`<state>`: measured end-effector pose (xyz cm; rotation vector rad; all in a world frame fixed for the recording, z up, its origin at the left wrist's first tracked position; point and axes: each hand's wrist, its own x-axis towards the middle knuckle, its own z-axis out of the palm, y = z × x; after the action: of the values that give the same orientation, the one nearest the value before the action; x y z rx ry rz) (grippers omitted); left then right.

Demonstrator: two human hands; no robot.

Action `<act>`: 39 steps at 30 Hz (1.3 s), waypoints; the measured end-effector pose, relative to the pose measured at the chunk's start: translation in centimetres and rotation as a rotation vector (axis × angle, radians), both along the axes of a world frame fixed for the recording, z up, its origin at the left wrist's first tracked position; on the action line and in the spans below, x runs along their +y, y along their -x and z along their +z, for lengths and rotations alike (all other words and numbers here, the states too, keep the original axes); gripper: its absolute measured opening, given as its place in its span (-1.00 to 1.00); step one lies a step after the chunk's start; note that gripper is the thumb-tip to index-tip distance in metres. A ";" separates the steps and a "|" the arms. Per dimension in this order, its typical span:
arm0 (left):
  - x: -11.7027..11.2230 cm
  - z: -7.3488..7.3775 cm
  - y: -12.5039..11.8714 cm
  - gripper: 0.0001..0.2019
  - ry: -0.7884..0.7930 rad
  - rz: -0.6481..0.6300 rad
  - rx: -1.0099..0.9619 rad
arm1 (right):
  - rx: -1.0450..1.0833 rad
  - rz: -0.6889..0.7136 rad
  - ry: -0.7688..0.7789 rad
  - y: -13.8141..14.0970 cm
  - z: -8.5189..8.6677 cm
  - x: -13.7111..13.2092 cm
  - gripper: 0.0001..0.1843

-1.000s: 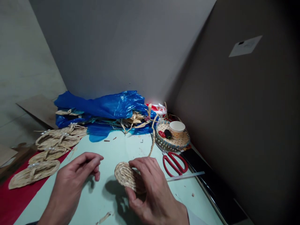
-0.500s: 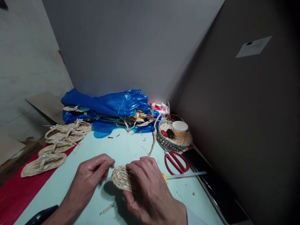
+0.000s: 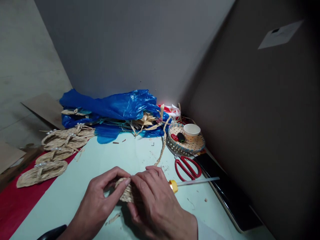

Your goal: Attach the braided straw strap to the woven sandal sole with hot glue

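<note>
Grey walls meet in a corner behind a pale green table [image 3: 100,156], with a red cloth [image 3: 15,206] along its left side. Near the front edge both hands close on a small woven straw piece [image 3: 124,194]. The left hand [image 3: 100,203] pinches its rim between thumb and forefinger, and the right hand [image 3: 155,203] curls over the top and hides most of it. A braided straw cord [image 3: 162,146] runs from under the right hand towards the far corner.

The risk seems to lie in that cord. A sharp pull could drag it against the round woven basket [image 3: 182,152] just beside it. A slip of the pinch could also let the tight coil spring loose. Red scissors [image 3: 187,166] and a thin rod with a yellow cap [image 3: 173,186] lie close to the right hand, where a careless sweep could knock them.

The basket holds a white paper cup [image 3: 191,130], upright, a black spool [image 3: 180,137] and a small red item [image 3: 174,137]. A blue plastic bag [image 3: 112,106] at the back spills loose straw strips. Finished straw sandals [image 3: 50,156] are stacked at the left.
</note>
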<state>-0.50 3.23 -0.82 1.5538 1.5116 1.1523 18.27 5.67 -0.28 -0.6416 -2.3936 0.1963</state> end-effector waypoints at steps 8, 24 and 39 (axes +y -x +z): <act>-0.2 0.9 -0.4 -0.75 0.042 0.056 -0.104 | -0.007 -0.011 -0.033 0.2 -0.3 -0.5 -0.61; 0.8 1.2 0.6 -0.70 0.122 0.120 -0.254 | -0.014 -0.067 0.011 -0.4 -0.1 0.7 -0.63; 0.7 1.5 1.0 -0.72 0.226 0.028 -0.213 | -0.014 0.116 0.194 -3.4 2.6 2.5 -0.59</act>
<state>-1.52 3.95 0.72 1.2239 1.4682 1.0841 21.62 8.20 2.36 -0.5922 -2.4460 0.4795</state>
